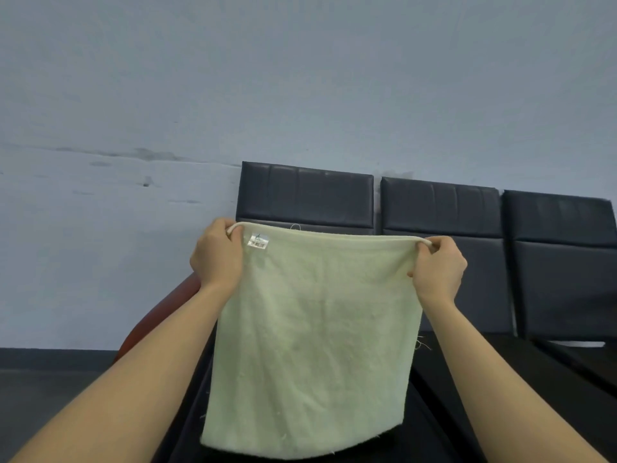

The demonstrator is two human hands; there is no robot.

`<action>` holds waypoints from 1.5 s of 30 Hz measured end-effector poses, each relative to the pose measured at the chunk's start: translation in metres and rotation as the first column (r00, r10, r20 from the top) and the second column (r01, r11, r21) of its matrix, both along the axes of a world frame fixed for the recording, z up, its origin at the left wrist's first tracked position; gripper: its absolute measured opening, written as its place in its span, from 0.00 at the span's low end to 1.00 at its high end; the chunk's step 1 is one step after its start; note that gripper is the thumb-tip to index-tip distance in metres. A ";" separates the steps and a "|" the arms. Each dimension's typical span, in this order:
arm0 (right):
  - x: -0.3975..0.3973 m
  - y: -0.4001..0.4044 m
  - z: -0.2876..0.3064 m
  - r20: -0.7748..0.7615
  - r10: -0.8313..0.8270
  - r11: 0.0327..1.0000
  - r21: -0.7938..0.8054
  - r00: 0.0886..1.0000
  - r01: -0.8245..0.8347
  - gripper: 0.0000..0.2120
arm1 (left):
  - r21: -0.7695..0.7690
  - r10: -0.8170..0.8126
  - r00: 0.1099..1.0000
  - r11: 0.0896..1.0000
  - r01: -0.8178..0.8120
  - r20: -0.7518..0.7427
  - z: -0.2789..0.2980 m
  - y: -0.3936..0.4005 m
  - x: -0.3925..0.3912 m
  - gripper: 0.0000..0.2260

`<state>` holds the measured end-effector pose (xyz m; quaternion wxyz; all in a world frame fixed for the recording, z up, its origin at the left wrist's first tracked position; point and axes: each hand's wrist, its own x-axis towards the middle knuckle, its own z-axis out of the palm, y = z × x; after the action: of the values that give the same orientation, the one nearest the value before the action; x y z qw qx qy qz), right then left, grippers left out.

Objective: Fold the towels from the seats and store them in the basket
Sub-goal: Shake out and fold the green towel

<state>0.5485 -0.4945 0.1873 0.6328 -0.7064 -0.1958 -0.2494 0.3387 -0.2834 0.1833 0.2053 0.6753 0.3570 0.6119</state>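
Above dark seats [440, 208], pale green towel [310, 335] hangs flat, label [257, 241] at top left. Left hand [217, 255] pinches left top corner, right hand [439, 265] pinches right. Keep top edge taut, bring corners together evenly for clean half fold. Basket not in view.

Left hand [217, 253] and right hand [439, 267] hold towel [310, 335] up by corners

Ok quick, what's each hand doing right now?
Left hand: closed, its grip pinching the towel's top left corner.
Right hand: closed, pinching the top right corner of the towel.
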 end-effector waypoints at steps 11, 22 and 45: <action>0.042 0.048 -0.045 -0.297 0.023 0.995 0.101 0.955 0.007 0.02 | -0.166 -0.006 0.994 0.986 -0.012 -0.108 -0.049 0.045 0.052 0.08; 0.074 0.079 -0.025 -0.128 0.122 0.927 0.368 0.984 -0.067 0.05 | -0.145 -0.063 0.983 0.985 0.089 0.173 -0.020 0.054 0.100 0.06; 0.008 0.015 -0.190 -0.466 0.049 0.982 -0.140 0.883 -0.128 0.10 | -0.181 0.075 0.920 0.971 -0.154 -0.384 -0.206 -0.010 0.011 0.08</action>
<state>0.5564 -0.4793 -0.0030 0.6106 -0.7860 -0.0925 -0.0282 0.3497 -0.2934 -0.0231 0.1664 0.7322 0.4904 0.4424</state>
